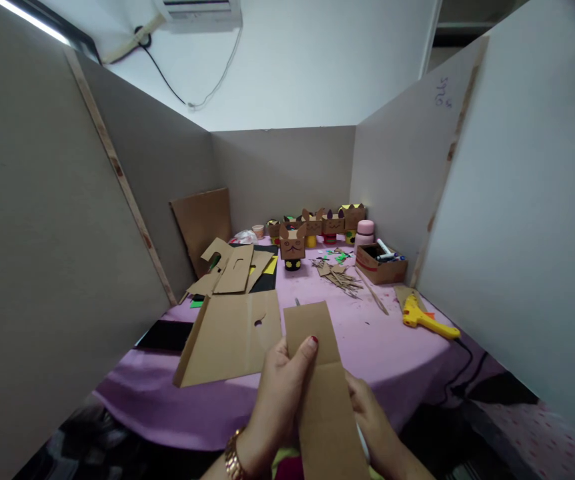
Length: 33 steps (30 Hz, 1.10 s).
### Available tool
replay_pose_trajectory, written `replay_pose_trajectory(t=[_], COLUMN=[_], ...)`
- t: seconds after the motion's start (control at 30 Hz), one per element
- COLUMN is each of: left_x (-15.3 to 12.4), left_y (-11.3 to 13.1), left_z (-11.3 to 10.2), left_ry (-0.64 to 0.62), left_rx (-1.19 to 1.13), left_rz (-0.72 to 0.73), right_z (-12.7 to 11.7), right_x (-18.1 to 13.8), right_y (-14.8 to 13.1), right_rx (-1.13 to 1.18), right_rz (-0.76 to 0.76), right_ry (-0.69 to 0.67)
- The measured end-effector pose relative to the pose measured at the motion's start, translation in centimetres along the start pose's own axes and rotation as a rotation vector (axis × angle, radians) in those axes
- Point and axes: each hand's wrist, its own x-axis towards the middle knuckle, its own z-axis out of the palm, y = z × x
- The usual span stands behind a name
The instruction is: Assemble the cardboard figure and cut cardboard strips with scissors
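A long brown cardboard strip (328, 407), with a crease across it, is held up in front of me at the table's near edge. My left hand (281, 387) is closed on its left side, the thumb pressed flat on the upper face near the crease. At the strip's right edge, my right hand (371, 417) grips from the side, its fingertips hidden behind the cardboard. Something white shows beneath that hand; I cannot make out what it is. Left of the strip, a big cardboard piece (227, 337) with a small cut hole lies on the pink tablecloth (367, 347).
Several cut cardboard pieces (235, 270) are stacked at left. A cardboard animal figure (292, 245) stands mid-table, more behind it. Cardboard scraps (340, 277), a box of markers (381, 270), a pink bottle (365, 231) and a yellow glue gun (427, 320) sit right. Partitions enclose the table.
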Motion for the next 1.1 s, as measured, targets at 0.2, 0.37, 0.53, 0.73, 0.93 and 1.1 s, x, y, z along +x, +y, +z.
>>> replay_pose_trajectory(t=[0.2,0.37,0.53,0.73,0.93,1.1], left_x=[0.4,0.6,0.6,0.4,0.5,0.7], left_y=[0.7,1.6,1.4,1.0,0.6,0.5], left_z=[-0.2,-0.3,-0.4,-0.4,-0.4,-0.6], left_ry=[0.045,0.119,0.113,0.127,0.127,0.148], left_rx=[-0.083,-0.085,-0.059,-0.051,-0.068,-0.061], left_rz=[0.018,0.055,0.082,0.074,0.079,0.076], right_z=[-0.4,-0.9,-1.0,-1.0,-0.7,-1.0], right_x=[-0.2,-1.0,-1.0,-0.7,-0.6,-0.7], right_y=[0.0,0.2,-0.3,-1.0,-0.7,-0.4], right_rx=[-0.001,-0.016,-0.055,-0.138,-0.085,-0.037], right_rz=[0.019,0.049,0.013,-0.040,-0.029,-0.014], right_ry=[0.020,-0.055,-0.088,-0.114,-0.099,-0.104])
